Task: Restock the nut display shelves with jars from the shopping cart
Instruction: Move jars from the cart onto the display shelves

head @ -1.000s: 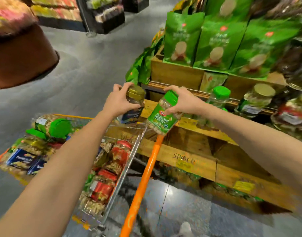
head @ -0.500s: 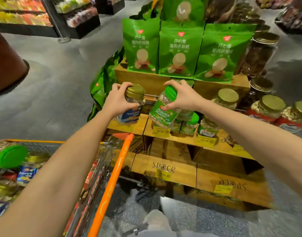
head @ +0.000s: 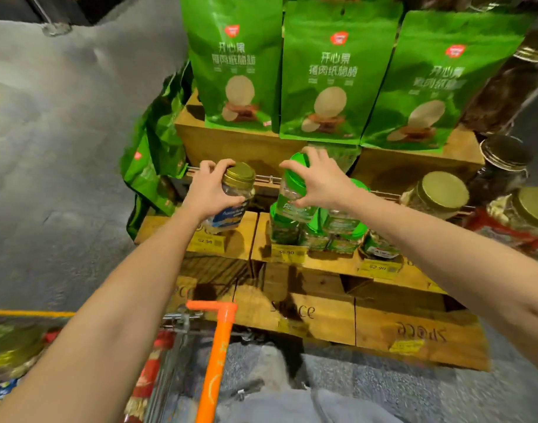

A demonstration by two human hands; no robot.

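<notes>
At the left board of the wooden shelf (head: pixel 237 239), the left hand (head: pixel 208 190) wraps its fingers round a near-upright gold-lidded jar (head: pixel 238 183), base almost down. Over the shelf's green-lidded row (head: pixel 315 236), the right hand (head: pixel 321 181) clutches a tilted green-lidded jar (head: pixel 290 190) from above.

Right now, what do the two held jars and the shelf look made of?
Gold-lidded jar: clear body, glass or plastic, nuts showing through; shiny metallic-looking lid. Green-lidded jar: clear body, glossy plastic-looking lid. Shelf: matte wood, visible grain.
</notes>
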